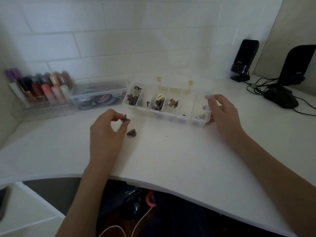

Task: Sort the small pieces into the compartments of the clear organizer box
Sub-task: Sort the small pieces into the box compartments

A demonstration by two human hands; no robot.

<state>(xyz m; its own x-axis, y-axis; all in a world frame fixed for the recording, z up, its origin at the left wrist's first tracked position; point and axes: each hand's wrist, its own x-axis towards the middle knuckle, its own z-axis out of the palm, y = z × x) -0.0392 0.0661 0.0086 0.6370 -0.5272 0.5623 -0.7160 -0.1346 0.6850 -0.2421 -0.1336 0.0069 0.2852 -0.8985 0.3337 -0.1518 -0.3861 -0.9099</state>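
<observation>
While left hand pinches one piece, another piece lies beside it.

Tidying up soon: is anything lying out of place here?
One small dark piece lies loose on the white desk, outside the organizer box, beside the left hand. Nothing looks spilled or broken.

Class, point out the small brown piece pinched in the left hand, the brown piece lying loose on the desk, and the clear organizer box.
small brown piece (126, 118), head view, its middle.
loose brown piece (131, 132), head view, its middle.
clear organizer box (168, 118), head view, front wall.
</observation>
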